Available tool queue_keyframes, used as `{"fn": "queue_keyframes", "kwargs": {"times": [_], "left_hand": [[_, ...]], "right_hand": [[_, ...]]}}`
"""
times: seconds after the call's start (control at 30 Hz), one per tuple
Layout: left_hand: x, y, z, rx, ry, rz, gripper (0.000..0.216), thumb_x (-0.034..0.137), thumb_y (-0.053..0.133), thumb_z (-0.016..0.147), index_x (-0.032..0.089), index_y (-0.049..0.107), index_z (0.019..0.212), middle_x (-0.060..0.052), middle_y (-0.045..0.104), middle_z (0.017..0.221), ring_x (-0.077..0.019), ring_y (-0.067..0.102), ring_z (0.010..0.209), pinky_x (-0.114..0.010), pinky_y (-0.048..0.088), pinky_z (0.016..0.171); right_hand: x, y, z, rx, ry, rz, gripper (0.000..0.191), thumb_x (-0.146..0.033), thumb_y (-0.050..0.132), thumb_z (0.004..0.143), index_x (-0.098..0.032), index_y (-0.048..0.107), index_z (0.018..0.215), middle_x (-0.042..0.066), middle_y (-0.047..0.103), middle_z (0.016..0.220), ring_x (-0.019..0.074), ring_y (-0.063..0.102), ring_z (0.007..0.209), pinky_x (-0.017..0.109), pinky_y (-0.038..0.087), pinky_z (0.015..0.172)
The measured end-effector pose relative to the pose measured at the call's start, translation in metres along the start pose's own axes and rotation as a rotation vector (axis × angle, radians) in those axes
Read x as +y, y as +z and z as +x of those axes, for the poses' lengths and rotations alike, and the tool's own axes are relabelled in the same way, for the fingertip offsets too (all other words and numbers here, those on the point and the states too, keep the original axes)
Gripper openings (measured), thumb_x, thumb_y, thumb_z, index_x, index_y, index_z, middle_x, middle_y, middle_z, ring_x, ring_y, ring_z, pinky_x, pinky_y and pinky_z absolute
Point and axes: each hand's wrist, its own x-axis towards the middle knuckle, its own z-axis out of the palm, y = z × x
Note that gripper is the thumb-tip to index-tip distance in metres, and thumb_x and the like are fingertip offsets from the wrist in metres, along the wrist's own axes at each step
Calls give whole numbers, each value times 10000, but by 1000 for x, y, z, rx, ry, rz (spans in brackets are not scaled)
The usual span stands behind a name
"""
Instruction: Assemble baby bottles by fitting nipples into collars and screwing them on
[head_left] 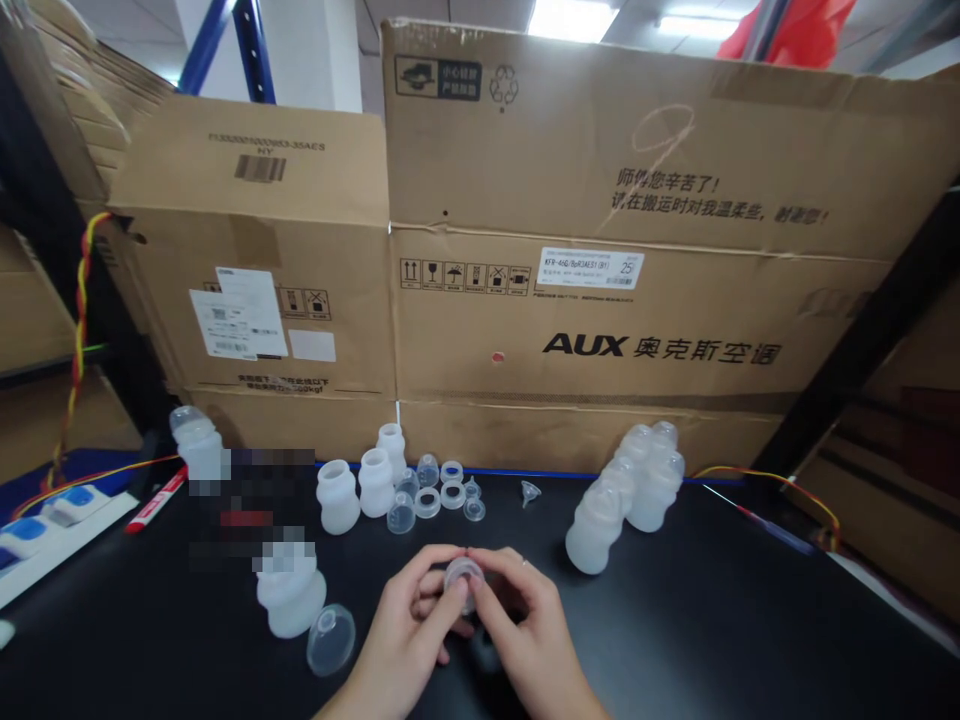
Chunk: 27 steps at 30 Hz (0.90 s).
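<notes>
Here, closest to us, the left hand [409, 620] and the right hand [529, 610] meet, both pinching one round translucent piece [465, 567], thumbs across its face, fingertips curled about the rim: a narrow, two-handed hold, low and central over the black tabletop [712, 630]. Just to the left, a clear domed cover [331, 640] lies beside a milky, waisted bottle [291, 605], its top lost in a blurred patch.

Beyond the hands, three open-necked frosted bottles [337, 500] stand in a cluster, with pale rings [427, 502] and small clear domes nearby; one see-through teat [530, 493] sits apart. Over on the right, a tight group of capped bottles [596, 525], smooth and cloudy.

And now the lettering! Across the brown cardboard [480, 310] runs a bold black AUX 奥克斯空调. Above it, a white label [590, 268] starts KFR-46G and shows 25; higher still, 师傅您辛苦了! The left panel answers with HY over a barcode [260, 168], plus pasted slips [240, 312] too small to read. Out left, a red-and-white marker [157, 500], its printing illegible, lies near a white power strip [71, 540].
</notes>
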Motion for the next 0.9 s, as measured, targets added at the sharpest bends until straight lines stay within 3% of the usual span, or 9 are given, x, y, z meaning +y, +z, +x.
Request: {"fn": "queue_keyframes", "kwargs": {"times": [0.37, 0.6, 0.9], "left_hand": [[-9, -3, 3, 100, 98, 181, 408, 581, 666, 908, 184, 686, 1000, -24, 732, 729, -142, 672, 603, -187, 488, 532], [-9, -1, 2, 99, 113, 268, 413, 604, 598, 936, 196, 663, 953, -29, 715, 692, -174, 694, 637, -219, 531, 586], [-8, 2, -1, 122, 178, 309, 362, 558, 607, 945, 211, 627, 844, -2, 676, 607, -137, 615, 555, -195, 474, 541]], "right_hand": [[1, 14, -5, -29, 139, 227, 382, -534, 677, 931, -184, 740, 1072, 42, 571, 920, 153, 617, 687, 261, 539, 551], [7, 17, -4, 30, 202, 276, 444, -569, 755, 853, -148, 743, 993, 52, 613, 869, 171, 636, 698, 290, 558, 601], [9, 19, -6, 55, 192, 235, 394, -544, 734, 877, -159, 735, 959, 42, 599, 874, 163, 605, 738, 279, 520, 654]]}}
